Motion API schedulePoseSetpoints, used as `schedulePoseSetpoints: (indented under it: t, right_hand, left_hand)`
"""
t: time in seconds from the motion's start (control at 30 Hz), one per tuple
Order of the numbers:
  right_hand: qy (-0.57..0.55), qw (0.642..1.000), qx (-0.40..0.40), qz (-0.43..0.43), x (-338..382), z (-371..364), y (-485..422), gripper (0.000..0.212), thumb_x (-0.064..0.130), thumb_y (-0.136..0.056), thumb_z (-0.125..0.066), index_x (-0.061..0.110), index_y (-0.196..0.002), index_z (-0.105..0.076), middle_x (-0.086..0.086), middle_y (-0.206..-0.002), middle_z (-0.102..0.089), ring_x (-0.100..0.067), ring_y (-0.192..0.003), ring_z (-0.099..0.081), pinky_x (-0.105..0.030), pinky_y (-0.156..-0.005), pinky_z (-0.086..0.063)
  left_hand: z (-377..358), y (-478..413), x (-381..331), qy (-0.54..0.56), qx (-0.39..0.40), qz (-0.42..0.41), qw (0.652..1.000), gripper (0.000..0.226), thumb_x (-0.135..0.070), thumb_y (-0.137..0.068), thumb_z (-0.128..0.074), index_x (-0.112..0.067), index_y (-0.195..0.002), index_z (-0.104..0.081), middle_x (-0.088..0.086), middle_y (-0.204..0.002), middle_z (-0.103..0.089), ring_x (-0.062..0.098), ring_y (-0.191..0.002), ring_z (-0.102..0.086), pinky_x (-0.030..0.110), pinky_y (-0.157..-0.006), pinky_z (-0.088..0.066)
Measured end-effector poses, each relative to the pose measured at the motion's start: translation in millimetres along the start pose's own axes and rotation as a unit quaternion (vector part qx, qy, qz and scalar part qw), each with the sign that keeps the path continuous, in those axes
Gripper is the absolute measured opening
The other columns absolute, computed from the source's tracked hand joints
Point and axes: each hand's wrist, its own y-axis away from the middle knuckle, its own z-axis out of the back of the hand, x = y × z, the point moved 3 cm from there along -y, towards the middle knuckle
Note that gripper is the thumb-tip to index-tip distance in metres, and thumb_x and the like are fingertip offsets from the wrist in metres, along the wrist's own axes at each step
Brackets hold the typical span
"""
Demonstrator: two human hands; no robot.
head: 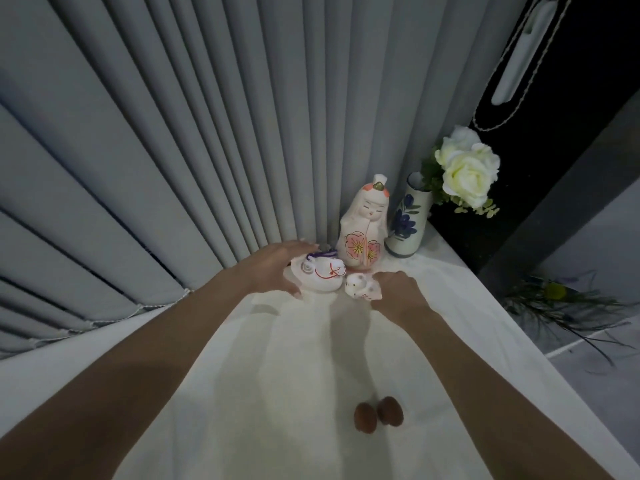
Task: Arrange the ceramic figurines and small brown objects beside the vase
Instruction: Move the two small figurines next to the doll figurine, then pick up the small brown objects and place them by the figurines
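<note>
A white vase (405, 220) with blue flowers painted on it holds white roses at the far right corner. Left of it stands a tall ceramic doll (363, 226) with pink blossoms. My left hand (273, 268) cups a white animal figurine (323, 275) with red cord, in front and left of the doll. My right hand (398, 292) holds a small white figurine (356, 284) on the cloth beside it. Two small brown objects (377, 415) lie side by side near me on the cloth.
A white cloth (277, 375) covers the table. Grey pleated curtains (173, 133) hang behind and to the left. The table's right edge drops to a floor with dark foliage (561, 306). A dark panel (554, 168) stands behind the vase.
</note>
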Motion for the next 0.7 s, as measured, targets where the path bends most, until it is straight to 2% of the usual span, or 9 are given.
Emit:
schedulePoseSetpoints:
  t: [0.17, 0.3, 0.37, 0.43, 0.47, 0.53, 0.63, 0.7]
  right_hand:
    - [0.013, 1.000, 0.019, 0.011, -12.6, 1.3, 43.3, 0.044, 0.019, -0.086, -0.062, 0.010, -0.127, -0.050, -0.010, -0.131, -0.057, -0.026, -0.121, -0.049, -0.033, -0.101, -0.038]
    - [-0.053, 0.996, 0.067, 0.026, -29.7, -12.7, 84.6, 0.054, 0.014, -0.086, -0.061, 0.017, -0.136, -0.042, -0.004, -0.142, -0.047, -0.021, -0.131, -0.040, -0.028, -0.109, -0.030]
    - [-0.102, 0.991, 0.085, 0.023, -39.6, -24.4, 105.3, 0.056, 0.006, -0.083, -0.063, 0.018, -0.135, -0.046, -0.006, -0.138, -0.050, -0.023, -0.124, -0.046, -0.029, -0.106, -0.037]
    - [-0.164, 0.982, 0.094, 0.012, -49.2, -37.7, 123.8, 0.057, -0.001, -0.078, -0.066, 0.017, -0.130, -0.052, -0.010, -0.127, -0.056, -0.023, -0.104, -0.054, -0.025, -0.092, -0.044]
    - [-0.193, 0.976, 0.101, 0.009, -53.1, -44.3, 131.9, 0.058, -0.004, -0.075, -0.068, 0.015, -0.128, -0.054, -0.011, -0.121, -0.058, -0.021, -0.093, -0.054, -0.023, -0.084, -0.045]
    - [-0.226, 0.967, 0.119, 0.004, -58.9, -57.3, 144.3, 0.062, -0.006, -0.070, -0.072, 0.015, -0.126, -0.056, -0.009, -0.111, -0.055, -0.018, -0.083, -0.049, -0.020, -0.075, -0.042]
    - [-0.245, 0.962, 0.117, -0.012, -63.6, -72.4, 153.8, 0.065, -0.006, -0.069, -0.074, 0.018, -0.127, -0.055, -0.004, -0.104, -0.047, -0.018, -0.084, -0.047, -0.022, -0.076, -0.043]
    - [-0.258, 0.962, 0.092, -0.017, -65.5, -78.5, 155.4, 0.065, -0.007, -0.069, -0.073, 0.018, -0.126, -0.056, -0.004, -0.103, -0.046, -0.018, -0.087, -0.047, -0.031, -0.086, -0.050]
  left_hand:
    - [-27.6, 48.6, -23.0, 0.004, -0.036, 0.006, 0.999, 0.094, -0.033, -0.065, -0.084, -0.021, -0.144, -0.035, -0.001, -0.152, -0.038, 0.014, -0.140, -0.034, 0.030, -0.116, -0.026]
    - [-70.9, 84.2, -42.7, 0.060, -0.025, 0.019, 0.998, 0.093, -0.036, -0.063, -0.085, -0.022, -0.142, -0.038, -0.002, -0.149, -0.040, 0.013, -0.135, -0.039, 0.024, -0.111, -0.028]
    - [-96.2, 99.7, -54.1, 0.094, -0.018, 0.028, 0.995, 0.092, -0.036, -0.063, -0.085, -0.021, -0.141, -0.039, -0.001, -0.147, -0.043, 0.013, -0.133, -0.042, 0.021, -0.108, -0.030]
    - [-122.8, 112.6, -66.1, 0.132, -0.011, 0.046, 0.990, 0.091, -0.031, -0.063, -0.086, -0.019, -0.141, -0.040, 0.001, -0.144, -0.046, 0.014, -0.129, -0.046, 0.023, -0.108, -0.034]
    - [-135.8, 118.0, -72.0, 0.153, -0.009, 0.057, 0.987, 0.090, -0.028, -0.063, -0.086, -0.018, -0.140, -0.041, 0.002, -0.141, -0.048, 0.015, -0.126, -0.048, 0.025, -0.107, -0.037]
    - [-159.5, 125.8, -84.6, 0.181, -0.004, 0.083, 0.980, 0.088, -0.026, -0.063, -0.087, -0.016, -0.139, -0.043, 0.002, -0.135, -0.052, 0.016, -0.119, -0.052, 0.026, -0.103, -0.041]
    - [-189.0, 129.7, -100.4, 0.196, -0.016, 0.114, 0.974, 0.075, -0.022, -0.065, -0.085, -0.013, -0.132, -0.051, 0.006, -0.125, -0.058, 0.018, -0.108, -0.057, 0.025, -0.095, -0.046]
    - [-200.1, 128.5, -107.6, 0.221, -0.052, 0.147, 0.963, 0.061, -0.015, -0.067, -0.084, -0.009, -0.121, -0.058, 0.007, -0.116, -0.060, 0.014, -0.098, -0.057, 0.017, -0.084, -0.044]
